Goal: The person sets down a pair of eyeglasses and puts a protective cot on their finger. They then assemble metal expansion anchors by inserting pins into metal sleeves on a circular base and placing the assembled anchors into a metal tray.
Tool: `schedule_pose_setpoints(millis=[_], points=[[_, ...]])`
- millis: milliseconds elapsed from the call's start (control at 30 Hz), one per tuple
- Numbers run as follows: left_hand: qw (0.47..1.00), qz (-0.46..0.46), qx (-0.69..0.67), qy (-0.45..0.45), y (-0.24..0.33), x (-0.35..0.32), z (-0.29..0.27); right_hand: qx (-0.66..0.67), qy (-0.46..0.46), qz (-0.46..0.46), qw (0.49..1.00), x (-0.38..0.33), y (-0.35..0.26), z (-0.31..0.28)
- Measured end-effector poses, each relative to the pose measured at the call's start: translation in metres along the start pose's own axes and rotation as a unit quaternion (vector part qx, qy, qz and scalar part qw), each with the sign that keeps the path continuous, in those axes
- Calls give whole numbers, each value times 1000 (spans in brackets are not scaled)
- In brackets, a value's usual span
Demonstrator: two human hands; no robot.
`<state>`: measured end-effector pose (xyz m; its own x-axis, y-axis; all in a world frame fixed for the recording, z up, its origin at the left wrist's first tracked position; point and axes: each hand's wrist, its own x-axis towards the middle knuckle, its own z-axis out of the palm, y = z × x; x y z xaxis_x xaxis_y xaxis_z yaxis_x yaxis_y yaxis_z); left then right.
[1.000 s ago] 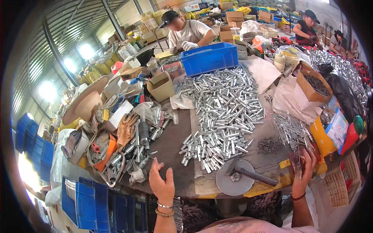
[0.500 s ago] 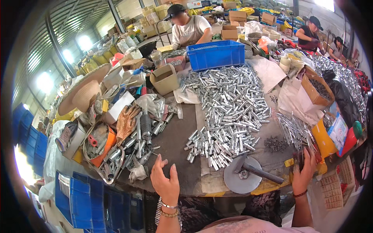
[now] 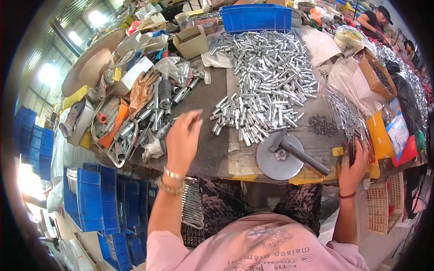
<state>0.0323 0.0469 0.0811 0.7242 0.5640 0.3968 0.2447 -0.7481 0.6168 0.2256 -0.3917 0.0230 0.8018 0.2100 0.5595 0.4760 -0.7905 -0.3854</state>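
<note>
My left hand (image 3: 183, 142) hovers over the dark left part of the worktable, fingers stretched forward and thumb apart, holding nothing that I can see. Beside it lies a heap of metal tools and sockets (image 3: 156, 108). My right hand (image 3: 355, 165) is at the table's front right edge, by the lower ends of a bundle of thin metal rods (image 3: 343, 110). Its fingers are extended, with a dark shape between them and the thumb that I cannot make out. Between my hands, a hammer (image 3: 300, 156) rests on a round grey metal disc (image 3: 271, 165). Beyond spreads a large pile of short silver metal tubes (image 3: 266, 81).
A blue bin (image 3: 255, 19) stands behind the tube pile. Small dark screws (image 3: 322, 125) lie left of the rods. An orange-stained glove (image 3: 142, 92) and a straw hat (image 3: 92, 67) are at left. A cardboard box (image 3: 377, 77) sits at right, and a co-worker (image 3: 374, 22) is farther back.
The view has tipped downward, showing more of my lap. My left hand has moved slightly forward over the table, its fingers closer together. My right hand keeps its place beside the rods.
</note>
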Motion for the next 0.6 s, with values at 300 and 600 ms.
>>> schedule_pose_setpoints(millis=[300,600], points=[[981,-24,5,-195,-53,116,61,30,16,-23,999,-1,-8,-4],[966,-101,38,-235,-52,99,47,28,23,-23,999,0,-5,-1]])
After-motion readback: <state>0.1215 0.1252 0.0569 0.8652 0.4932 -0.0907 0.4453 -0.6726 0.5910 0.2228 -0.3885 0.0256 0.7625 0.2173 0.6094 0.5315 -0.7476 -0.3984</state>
